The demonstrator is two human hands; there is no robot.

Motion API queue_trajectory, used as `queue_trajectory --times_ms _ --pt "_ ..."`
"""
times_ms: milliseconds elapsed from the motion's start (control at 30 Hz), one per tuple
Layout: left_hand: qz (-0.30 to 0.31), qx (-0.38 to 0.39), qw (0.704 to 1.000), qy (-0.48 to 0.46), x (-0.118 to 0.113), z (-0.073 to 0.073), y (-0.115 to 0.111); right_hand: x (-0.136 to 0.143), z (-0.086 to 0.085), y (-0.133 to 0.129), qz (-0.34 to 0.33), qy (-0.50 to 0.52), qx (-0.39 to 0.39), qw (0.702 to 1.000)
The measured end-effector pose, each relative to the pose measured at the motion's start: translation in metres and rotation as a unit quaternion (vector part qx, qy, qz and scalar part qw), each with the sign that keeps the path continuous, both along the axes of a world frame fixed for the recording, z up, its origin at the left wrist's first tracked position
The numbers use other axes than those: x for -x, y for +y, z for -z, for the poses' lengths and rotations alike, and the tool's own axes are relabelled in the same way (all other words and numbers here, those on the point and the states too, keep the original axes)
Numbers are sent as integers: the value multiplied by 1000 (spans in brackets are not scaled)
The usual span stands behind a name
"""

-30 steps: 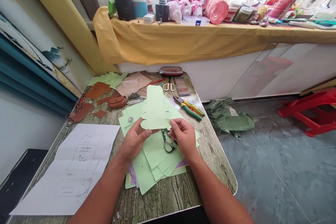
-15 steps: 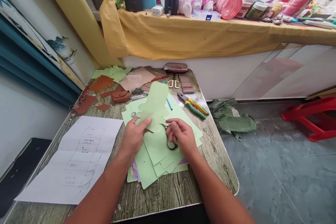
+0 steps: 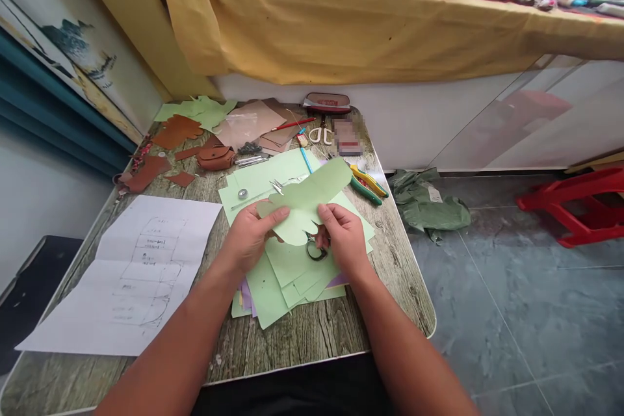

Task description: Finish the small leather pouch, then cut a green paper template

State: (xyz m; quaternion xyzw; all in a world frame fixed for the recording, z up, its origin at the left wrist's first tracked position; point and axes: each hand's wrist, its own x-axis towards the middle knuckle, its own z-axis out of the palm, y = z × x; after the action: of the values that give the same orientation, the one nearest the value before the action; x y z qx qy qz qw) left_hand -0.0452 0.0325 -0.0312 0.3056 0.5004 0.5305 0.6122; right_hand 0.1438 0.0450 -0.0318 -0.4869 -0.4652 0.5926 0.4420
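A light green paper cutout (image 3: 305, 198) with a wavy, notched edge is held up between both hands. My left hand (image 3: 248, 234) pinches its left side, thumb on top. My right hand (image 3: 344, 234) grips its right side near a notch. Under the paper are scissors; their dark handle ring (image 3: 316, 251) shows beside my right fingers and the blade tips (image 3: 277, 187) poke out past the far edge. Whether my right fingers also hold the scissors I cannot tell. Below lies a stack of green paper sheets (image 3: 273, 296).
On the left is a white sheet with a drawn pattern (image 3: 151, 273). Brown leather pieces (image 3: 175, 132) and a small brown pouch (image 3: 216, 157) sit farther back. Pliers (image 3: 368, 185) lie at the right edge. A red stool (image 3: 575, 205) and a green bag (image 3: 429, 201) are on the floor.
The cutout has turned clockwise, its long end now pointing right. My right hand has moved from the scissors' handle onto the paper. The view has tilted down.
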Motion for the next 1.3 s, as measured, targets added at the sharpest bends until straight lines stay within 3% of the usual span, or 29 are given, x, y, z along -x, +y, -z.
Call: queue_trajectory --times_ms 333,467,567,667,767,900,1033,1167,1300 --pt "1 3 1000 17 -3 8 -3 1 -1 -1 -1 -21 -12 1000" --pt "-105 -13 994 15 6 7 5 -4 -2 0 41 -50 -70 995" --pt "-185 -21 982 -14 15 5 11 -17 -4 -2 51 -139 -129 981" --pt "-207 -13 978 -28 21 3 14 -31 -6 -6 -26 -289 -218 932" --pt "-202 -11 979 -28 21 1 13 -38 -6 -13 -128 -424 -277 853" --pt "-192 -17 981 -22 19 0 11 -34 -9 -22 -204 -552 -293 754" --pt "-185 -16 982 -22 18 -2 9 -22 -20 -25 -241 -615 -256 706" --pt "-186 -19 982 -25 21 -1 10 -17 -34 -22 -259 -629 -192 708" --pt "-183 -42 982 5 27 6 12 -22 -41 -16 -242 -568 -151 772"
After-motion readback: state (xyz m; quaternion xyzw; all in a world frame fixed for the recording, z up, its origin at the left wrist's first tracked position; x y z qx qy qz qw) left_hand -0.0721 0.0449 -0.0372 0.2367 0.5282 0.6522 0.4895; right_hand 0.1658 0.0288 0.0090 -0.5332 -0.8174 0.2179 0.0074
